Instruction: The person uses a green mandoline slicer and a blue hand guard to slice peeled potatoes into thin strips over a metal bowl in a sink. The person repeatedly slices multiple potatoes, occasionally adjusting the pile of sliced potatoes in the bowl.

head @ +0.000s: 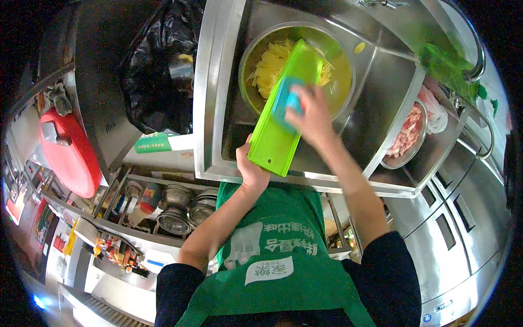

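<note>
A green plastic mandoline slicer (274, 141) slants across a metal bowl (248, 99) in the steel sink. Its upper end lies over the bowl. My left hand (252, 167) grips the lower end from the left. With my right hand (311, 110) I hold a blue food holder (288, 100) on the middle of the slicer; hand and holder are blurred. Whatever sits beneath the holder is hidden. Thin pale-yellow shreds (274, 65), perhaps potato, are heaped in the bowl on both sides of the slicer.
One yellow slice (359, 48) lies on the sink floor right of the bowl. The neighbouring basin holds a bowl of raw sliced meat (408, 133). Left of the sink hangs a black bin bag (157, 81). A red chopping board (71, 159) carries a cleaver (51, 133). Curved faucets (488, 139) rise at right.
</note>
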The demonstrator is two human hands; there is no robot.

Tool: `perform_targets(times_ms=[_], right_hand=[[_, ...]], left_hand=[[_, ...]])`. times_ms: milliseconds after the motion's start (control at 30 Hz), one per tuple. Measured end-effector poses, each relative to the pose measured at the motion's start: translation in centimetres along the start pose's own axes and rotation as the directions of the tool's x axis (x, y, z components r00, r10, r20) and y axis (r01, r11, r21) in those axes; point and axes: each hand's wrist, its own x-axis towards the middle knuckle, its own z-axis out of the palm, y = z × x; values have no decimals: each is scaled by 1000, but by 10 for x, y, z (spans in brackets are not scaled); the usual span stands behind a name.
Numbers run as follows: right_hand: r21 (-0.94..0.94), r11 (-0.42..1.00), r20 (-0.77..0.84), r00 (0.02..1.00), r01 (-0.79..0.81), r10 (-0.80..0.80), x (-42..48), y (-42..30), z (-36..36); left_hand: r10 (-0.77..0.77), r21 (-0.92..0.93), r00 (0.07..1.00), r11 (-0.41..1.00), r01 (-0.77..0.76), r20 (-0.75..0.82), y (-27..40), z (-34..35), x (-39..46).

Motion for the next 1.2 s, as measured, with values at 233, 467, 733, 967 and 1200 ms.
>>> perform_targets(times_ms=[233,467,733,967,1200], right_hand=[[-81,996,-134,991,-24,13,48,35,-9],[86,995,2,999,48,-48,-41,-29,-4],[-27,998,-119,992,-53,50,77,57,-6],[53,998,9,1000,-26,26,-42,-35,0],[-7,983,43,982,-184,185,60,59,7]], left_hand=[[-1,63,998,998,-3,69,-8,9,-5],[40,20,999,999,-40,10,-4,10,-7],[0,101,995,995,-11,104,-7,1,-5],[38,60,998,997,-41,56,-10,-4,-10],[-22,115,995,993,11,100,-8,-16,8]])
